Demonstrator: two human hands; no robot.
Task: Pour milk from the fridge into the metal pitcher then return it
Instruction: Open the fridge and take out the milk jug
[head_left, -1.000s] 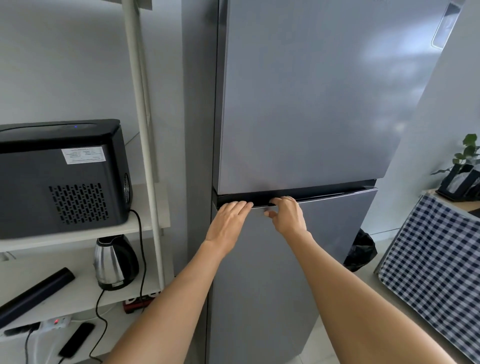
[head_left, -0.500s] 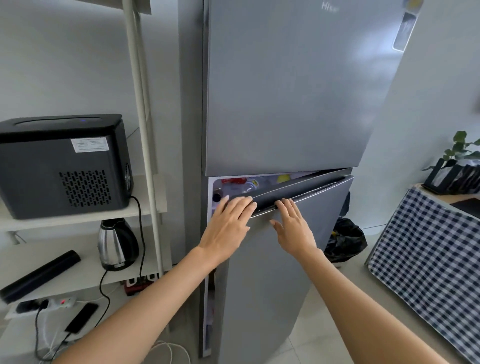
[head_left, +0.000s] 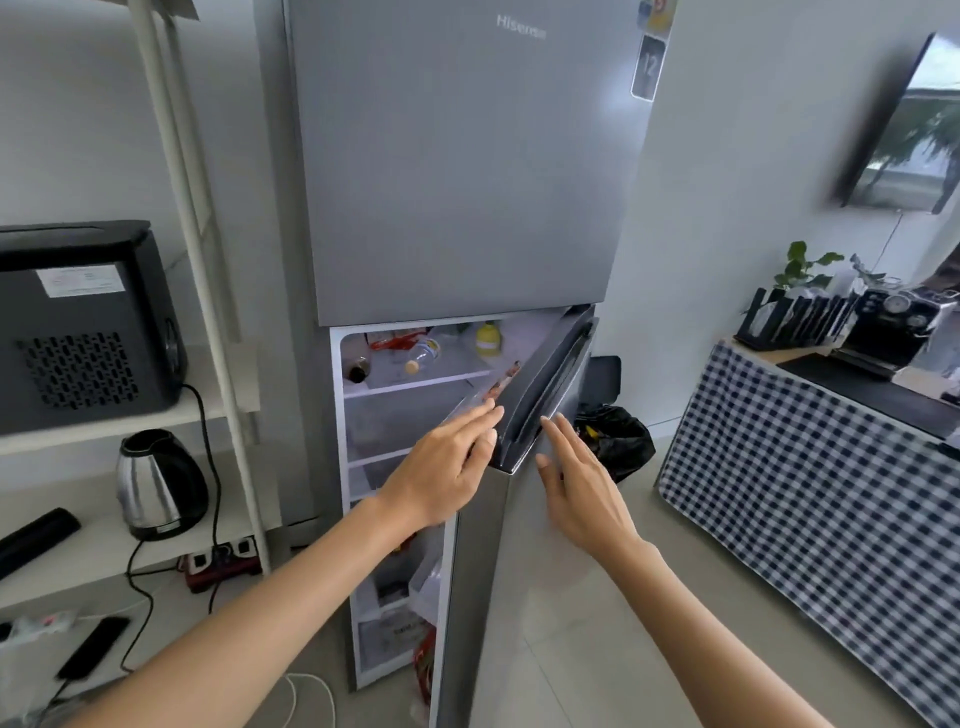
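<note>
The grey two-door fridge (head_left: 457, 171) stands straight ahead. Its lower door (head_left: 519, 545) is swung well open toward me, edge on. My left hand (head_left: 447, 467) rests flat with fingers spread on the inner side of the door's top corner. My right hand (head_left: 582, 478) lies open against the door's outer face, just below the dark handle recess (head_left: 556, 384). Inside, the top shelf (head_left: 415, 384) holds bottles lying down and a yellow container (head_left: 488, 338). I cannot pick out a milk container or a metal pitcher.
A white shelf unit (head_left: 218, 405) on the left carries a black appliance (head_left: 78, 327), a steel kettle (head_left: 156, 483) and cables. A black bin bag (head_left: 618, 436) sits behind the door. On the right is a checked-cloth counter (head_left: 810, 493) with an espresso machine (head_left: 893, 322).
The lower fridge door went from closed to wide open, swinging right. Both hands followed its top edge; the shelves inside came into view.
</note>
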